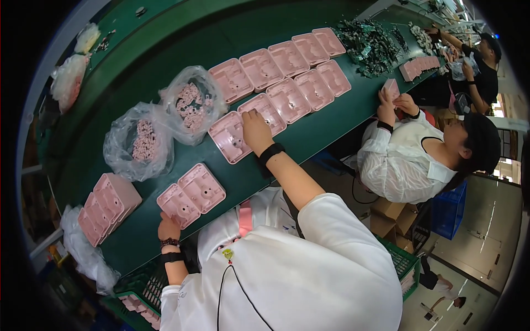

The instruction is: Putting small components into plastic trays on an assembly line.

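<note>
Two open pink plastic housings, a near one and its neighbour, lie side by side at the table's front edge. My left hand is closed on the near corner of the first, its fingertips partly hidden. Farther right, several more pink housings stand in two rows, hollow side up. My right hand reaches to the front row's left end, fingers bent together on the wall of the end housing, where it meets the one beside it. What lies under those fingertips is hidden.
Two clear bags, one beside the other, hold small pink parts. Stacked pink housings stand at left. A pile of dark parts lies far right. Green crates sit below the green table. A co-worker holds a pink piece.
</note>
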The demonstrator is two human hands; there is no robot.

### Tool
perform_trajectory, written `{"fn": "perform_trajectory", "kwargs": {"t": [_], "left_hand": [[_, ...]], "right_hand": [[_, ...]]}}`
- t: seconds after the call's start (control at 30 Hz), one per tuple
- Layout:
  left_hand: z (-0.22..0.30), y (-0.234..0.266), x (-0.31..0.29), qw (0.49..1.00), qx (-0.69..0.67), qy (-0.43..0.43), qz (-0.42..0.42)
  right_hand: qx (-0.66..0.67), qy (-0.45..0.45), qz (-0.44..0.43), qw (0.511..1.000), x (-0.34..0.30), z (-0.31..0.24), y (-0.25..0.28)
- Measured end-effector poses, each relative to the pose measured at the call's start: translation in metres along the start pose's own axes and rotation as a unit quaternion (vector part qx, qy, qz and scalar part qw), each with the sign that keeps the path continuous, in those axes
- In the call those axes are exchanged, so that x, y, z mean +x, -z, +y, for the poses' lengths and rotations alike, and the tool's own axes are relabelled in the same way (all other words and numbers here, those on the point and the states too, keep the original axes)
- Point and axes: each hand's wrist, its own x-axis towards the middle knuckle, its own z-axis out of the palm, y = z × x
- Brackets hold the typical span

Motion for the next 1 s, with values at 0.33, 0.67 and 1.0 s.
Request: {"fn": "perform_trajectory", "kwargs": {"t": [0.33, 0.67, 1.0], "left_hand": [[0.021, 0.006, -0.003, 0.999, 0.010, 0.041, -0.010], [0.049, 0.011, -0.004, 0.997, -0.060, 0.036, -0.021], [0.071, 0.018, 0.001, 0.996, -0.093, 0.000, -0.009]], "right_hand": [[-0.016, -0.004, 0.000, 1.000, 0.016, 0.049, 0.016], [-0.039, -0.039, 0.003, 0.998, 0.032, 0.085, 0.037], [0.184, 0.144, -0.210, 0.949, -0.068, -0.082, 0.014]]}}
